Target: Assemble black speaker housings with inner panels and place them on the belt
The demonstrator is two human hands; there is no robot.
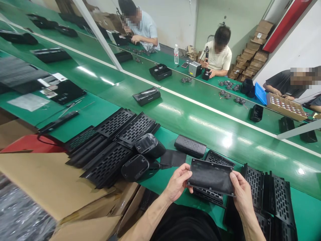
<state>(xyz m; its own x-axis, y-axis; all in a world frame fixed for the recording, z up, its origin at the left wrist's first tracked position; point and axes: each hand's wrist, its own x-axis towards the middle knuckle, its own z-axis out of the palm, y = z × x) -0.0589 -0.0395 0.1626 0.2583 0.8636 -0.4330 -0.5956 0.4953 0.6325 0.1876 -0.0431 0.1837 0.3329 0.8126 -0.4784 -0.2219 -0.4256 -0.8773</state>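
Between my two hands is a black curved plastic speaker panel (211, 177), its hollow side turned up and small screw tabs along its edges. My left hand (179, 180) pinches its left end, thumb on top. The right end is gripped by my right hand (241, 187). Under and behind the panel lie perforated black speaker grilles (209, 196). Just beyond them rest a closed black speaker housing (190, 146) and a dark square of cloth-like mesh (173, 158). Two rounded black speaker bodies (135, 167) stand to the left.
Stacks of grilles lie left (107, 162) and right (282, 197). Beyond runs a green conveyor (215, 124) carrying a black housing (146, 96). An open cardboard box (37, 180) sits at lower left. A screwdriver-like tool (60, 122) lies on the bench. Several people work across the line.
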